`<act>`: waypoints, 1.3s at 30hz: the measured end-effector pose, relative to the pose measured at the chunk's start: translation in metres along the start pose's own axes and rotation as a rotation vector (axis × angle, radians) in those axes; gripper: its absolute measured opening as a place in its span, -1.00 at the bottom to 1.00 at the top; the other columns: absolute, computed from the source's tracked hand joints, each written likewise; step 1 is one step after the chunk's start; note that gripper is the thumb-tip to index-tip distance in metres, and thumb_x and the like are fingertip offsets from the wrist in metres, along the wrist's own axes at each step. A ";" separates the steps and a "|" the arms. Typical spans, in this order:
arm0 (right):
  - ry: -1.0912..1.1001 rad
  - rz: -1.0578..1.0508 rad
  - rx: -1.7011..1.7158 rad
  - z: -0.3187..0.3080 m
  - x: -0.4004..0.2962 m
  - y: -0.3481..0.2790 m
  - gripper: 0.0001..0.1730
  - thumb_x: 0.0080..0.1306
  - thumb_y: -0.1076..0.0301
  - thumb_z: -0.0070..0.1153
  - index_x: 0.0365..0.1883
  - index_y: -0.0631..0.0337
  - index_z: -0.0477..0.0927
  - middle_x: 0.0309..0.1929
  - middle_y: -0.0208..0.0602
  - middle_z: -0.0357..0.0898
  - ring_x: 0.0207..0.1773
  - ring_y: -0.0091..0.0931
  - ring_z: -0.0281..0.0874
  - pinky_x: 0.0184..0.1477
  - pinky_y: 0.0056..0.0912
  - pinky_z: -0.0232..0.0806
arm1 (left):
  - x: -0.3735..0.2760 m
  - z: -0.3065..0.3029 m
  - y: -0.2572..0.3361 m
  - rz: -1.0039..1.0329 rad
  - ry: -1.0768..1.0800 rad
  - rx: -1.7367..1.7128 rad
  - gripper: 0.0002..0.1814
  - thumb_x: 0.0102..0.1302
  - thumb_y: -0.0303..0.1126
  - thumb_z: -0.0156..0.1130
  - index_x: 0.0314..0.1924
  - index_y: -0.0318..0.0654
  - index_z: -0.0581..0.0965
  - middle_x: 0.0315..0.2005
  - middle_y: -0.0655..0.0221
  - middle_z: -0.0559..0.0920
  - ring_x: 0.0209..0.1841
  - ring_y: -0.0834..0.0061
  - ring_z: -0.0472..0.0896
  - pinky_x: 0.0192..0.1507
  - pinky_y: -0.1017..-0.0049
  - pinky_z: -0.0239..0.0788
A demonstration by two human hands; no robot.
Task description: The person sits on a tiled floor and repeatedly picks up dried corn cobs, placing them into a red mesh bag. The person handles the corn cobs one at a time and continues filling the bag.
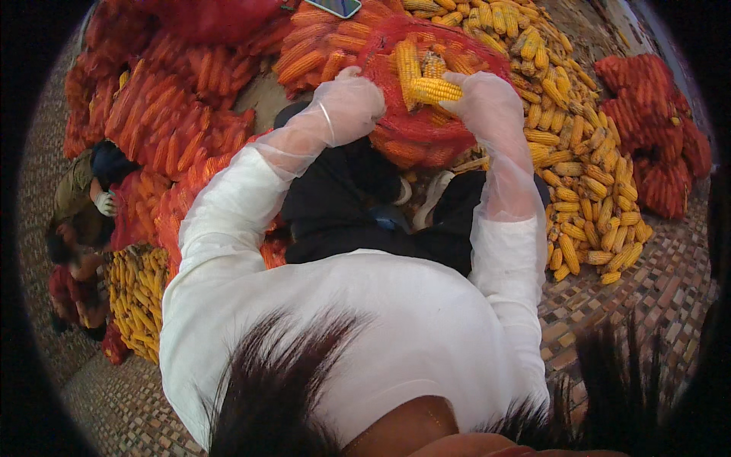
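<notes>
An open red mesh bag stands before me, partly filled with corn cobs. My right hand, in a clear plastic glove, grips a yellow corn cob by its right end, over the bag's mouth. Beneath and behind it, other cobs lie inside the bag. My left hand, gloved the same way, is closed on the bag's left rim; its fingertips are partly hidden. My knees and shoes are on the near side of the bag.
A large heap of loose corn cobs lies to the right on brick paving. Filled red mesh bags are at left, with more at far right. A phone rests atop a bag. Other people crouch at far left.
</notes>
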State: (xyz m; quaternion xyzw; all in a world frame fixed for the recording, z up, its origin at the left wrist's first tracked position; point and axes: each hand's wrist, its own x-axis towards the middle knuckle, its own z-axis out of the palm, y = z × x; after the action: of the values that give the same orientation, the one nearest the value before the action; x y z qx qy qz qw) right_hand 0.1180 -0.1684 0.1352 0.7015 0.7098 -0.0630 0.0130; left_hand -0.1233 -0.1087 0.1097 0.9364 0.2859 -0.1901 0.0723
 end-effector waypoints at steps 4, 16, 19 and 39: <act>0.040 0.072 0.039 0.002 0.010 -0.006 -0.39 0.32 -0.09 0.35 0.33 -0.22 0.66 -0.14 -0.12 0.75 -0.04 -0.19 0.72 0.02 -0.07 0.53 | 0.007 0.005 0.019 0.072 0.190 0.011 -0.35 0.31 -0.20 0.38 0.41 0.01 0.50 0.43 0.28 0.47 0.53 0.26 0.35 0.61 -0.15 -0.11; -0.012 0.043 0.043 -0.004 -0.009 0.000 -0.43 0.34 -0.06 0.35 0.30 -0.21 0.68 -0.14 -0.08 0.74 -0.03 -0.20 0.72 0.01 -0.09 0.52 | -0.007 0.029 -0.010 0.239 0.382 -0.159 -0.87 0.30 -0.44 0.22 -0.17 -0.05 0.61 -0.33 0.29 0.71 -0.06 0.16 0.72 0.47 -0.02 0.31; -0.120 -0.008 0.138 -0.009 -0.001 -0.017 -0.47 0.36 0.01 0.34 0.30 -0.20 0.68 -0.07 -0.06 0.73 0.05 -0.18 0.71 0.08 -0.09 0.51 | -0.035 0.010 -0.009 0.232 0.464 -0.170 -0.88 0.28 -0.45 0.25 -0.19 -0.05 0.62 -0.32 0.28 0.71 -0.08 0.15 0.72 0.44 0.00 0.35; -0.324 0.147 0.253 0.076 0.054 -0.011 -0.40 0.32 -0.20 0.31 -0.14 0.24 0.81 -0.10 0.10 0.75 0.02 -0.06 0.73 0.07 0.01 0.49 | 0.006 -0.043 -0.045 -0.342 0.707 -0.679 -0.31 0.22 0.04 0.53 0.23 -0.26 0.65 0.11 -0.06 0.71 0.17 0.08 0.71 0.23 0.27 0.51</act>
State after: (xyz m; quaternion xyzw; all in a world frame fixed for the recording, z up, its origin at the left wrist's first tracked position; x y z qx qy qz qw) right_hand 0.1013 -0.1225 0.0550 0.7282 0.6316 -0.2626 0.0433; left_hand -0.1305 -0.0577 0.1452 0.8071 0.4873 0.2322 0.2390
